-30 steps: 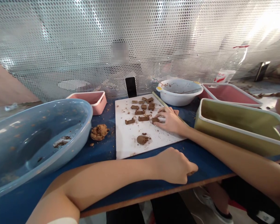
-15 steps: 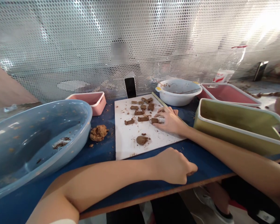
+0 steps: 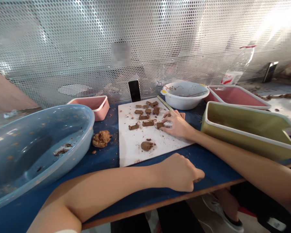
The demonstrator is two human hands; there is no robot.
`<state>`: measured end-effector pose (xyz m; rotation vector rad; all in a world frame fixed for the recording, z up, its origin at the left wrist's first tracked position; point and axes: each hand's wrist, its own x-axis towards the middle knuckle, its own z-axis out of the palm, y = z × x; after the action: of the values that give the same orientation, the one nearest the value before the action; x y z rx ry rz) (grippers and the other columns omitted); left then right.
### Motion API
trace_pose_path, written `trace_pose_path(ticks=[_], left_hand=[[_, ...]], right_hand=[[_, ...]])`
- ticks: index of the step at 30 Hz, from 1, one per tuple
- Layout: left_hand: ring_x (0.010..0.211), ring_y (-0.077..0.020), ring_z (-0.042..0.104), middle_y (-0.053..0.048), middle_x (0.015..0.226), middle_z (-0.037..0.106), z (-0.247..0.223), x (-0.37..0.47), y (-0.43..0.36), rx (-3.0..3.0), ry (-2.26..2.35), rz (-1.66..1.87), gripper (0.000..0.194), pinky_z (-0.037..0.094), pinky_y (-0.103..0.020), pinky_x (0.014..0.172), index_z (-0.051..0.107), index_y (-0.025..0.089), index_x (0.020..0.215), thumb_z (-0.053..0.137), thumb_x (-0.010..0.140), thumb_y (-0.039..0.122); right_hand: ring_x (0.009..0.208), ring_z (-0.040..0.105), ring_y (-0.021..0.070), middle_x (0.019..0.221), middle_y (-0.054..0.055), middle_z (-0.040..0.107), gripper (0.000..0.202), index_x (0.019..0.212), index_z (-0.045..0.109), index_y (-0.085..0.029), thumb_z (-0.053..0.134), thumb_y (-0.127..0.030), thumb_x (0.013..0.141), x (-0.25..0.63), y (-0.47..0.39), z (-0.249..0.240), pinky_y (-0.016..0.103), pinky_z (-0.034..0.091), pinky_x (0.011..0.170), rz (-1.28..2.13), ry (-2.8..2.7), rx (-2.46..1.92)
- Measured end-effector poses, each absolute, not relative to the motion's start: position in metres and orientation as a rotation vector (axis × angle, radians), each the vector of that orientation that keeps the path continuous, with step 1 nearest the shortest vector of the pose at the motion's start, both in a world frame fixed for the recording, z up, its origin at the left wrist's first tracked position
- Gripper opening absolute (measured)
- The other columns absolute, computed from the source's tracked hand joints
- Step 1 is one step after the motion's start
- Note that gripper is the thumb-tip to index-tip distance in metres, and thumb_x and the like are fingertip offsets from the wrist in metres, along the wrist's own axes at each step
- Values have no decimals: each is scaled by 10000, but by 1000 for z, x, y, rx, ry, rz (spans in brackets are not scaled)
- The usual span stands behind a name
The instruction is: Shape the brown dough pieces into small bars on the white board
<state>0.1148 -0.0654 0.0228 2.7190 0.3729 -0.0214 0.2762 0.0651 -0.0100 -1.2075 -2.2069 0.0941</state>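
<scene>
All directions from the white board's middle. Blue tub [image 3: 21, 137] at nine o'clock; olive bin [image 3: 235, 137] at three; white board [image 3: 129, 149] between. Left hand [image 3: 178, 173] sits off the board toward five, curled into a fist; whether it encloses anything, cannot tell. Right hand [image 3: 177, 126] reaches in from three, fingers half bent, the gap narrow. Small clay block [image 3: 159, 125] lies toward two, at the right fingertips; pressure cannot be told. Risk: if the clay is soft, too firm a pinch could dent it; a sideways slip could shove it into the neighbouring clay bar [image 3: 148, 123].
</scene>
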Motion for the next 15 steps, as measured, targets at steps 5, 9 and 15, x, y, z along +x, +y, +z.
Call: trace_pose_path(ticks=[5, 9, 15], left_hand=[[697, -200, 677, -2, 766, 746, 26, 115, -66, 2719, 376, -24, 163, 418, -316, 604, 604, 222, 813, 681, 940, 155], [679, -194, 661, 1, 759, 738, 26, 114, -66, 2724, 375, -21, 161, 401, -314, 593, 602, 222, 820, 686, 939, 154], [663, -188, 633, 1, 745, 713, 24, 115, -65, 2720, 376, -18, 163, 376, -310, 583, 591, 223, 815, 678, 937, 157]], right_hand=[[1321, 626, 392, 1308, 119, 686, 248, 1023, 850, -303, 862, -530, 923, 276, 64, -10, 669, 509, 1151, 77, -2198, -1223], [1318, 630, 379, 1300, 110, 695, 217, 1016, 851, -305, 845, -508, 942, 277, 65, -9, 649, 513, 1151, 86, -2197, -1219], [1318, 626, 371, 1324, 109, 702, 174, 997, 840, -296, 831, -464, 953, 277, 65, -8, 652, 511, 1153, 131, -2212, -1192]])
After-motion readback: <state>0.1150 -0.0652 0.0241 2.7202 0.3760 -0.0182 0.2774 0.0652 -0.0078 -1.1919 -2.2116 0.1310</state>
